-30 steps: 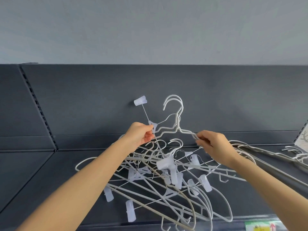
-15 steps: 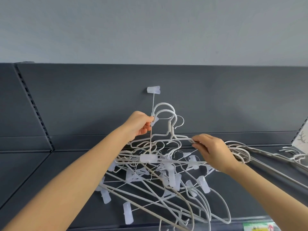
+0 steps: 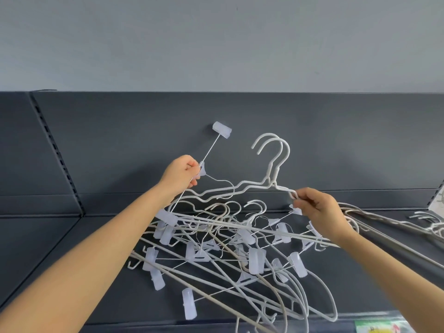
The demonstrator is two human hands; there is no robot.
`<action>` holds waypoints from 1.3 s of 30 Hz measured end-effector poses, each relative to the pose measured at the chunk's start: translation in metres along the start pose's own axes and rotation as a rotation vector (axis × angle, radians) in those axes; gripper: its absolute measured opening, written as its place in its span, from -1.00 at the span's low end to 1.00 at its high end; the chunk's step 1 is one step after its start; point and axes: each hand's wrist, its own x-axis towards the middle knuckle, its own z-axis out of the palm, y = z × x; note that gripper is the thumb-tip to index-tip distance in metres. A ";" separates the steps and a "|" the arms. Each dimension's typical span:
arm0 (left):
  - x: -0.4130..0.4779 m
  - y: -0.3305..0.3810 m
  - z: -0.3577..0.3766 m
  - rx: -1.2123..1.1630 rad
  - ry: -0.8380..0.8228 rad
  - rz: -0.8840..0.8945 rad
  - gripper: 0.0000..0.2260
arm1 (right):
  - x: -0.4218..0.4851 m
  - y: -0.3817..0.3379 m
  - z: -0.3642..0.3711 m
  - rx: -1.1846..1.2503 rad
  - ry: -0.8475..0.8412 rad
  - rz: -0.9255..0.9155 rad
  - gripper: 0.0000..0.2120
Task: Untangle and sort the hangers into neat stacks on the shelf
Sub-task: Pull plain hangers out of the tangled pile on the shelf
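A tangled pile of white hangers [image 3: 230, 251], some wire with translucent clips, lies on the dark grey shelf [image 3: 72, 260]. My left hand [image 3: 181, 173] pinches the middle piece of a clip hanger [image 3: 209, 155] whose thin bar points up and left, one clip [image 3: 222, 130] raised against the back panel. My right hand [image 3: 317, 210] grips the shoulder end of two white coated hangers [image 3: 271, 169] held together above the pile, hooks up. Their left ends reach toward my left hand.
A row of white hangers [image 3: 396, 224] lies along the shelf to the right, with more hangers [image 3: 430, 218] at the far right edge. The grey back panel [image 3: 120, 131] stands behind. A coloured label [image 3: 382, 326] sits on the shelf's front edge at lower right.
The two coated hangers rose and shifted right with my right hand. The clip hanger's bar tilted from upright to leaning left, and my left hand moved slightly left.
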 end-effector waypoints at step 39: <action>-0.049 -0.104 -0.032 0.104 -0.051 -0.312 -0.81 | 0.009 -0.046 0.011 0.236 0.207 0.178 -0.72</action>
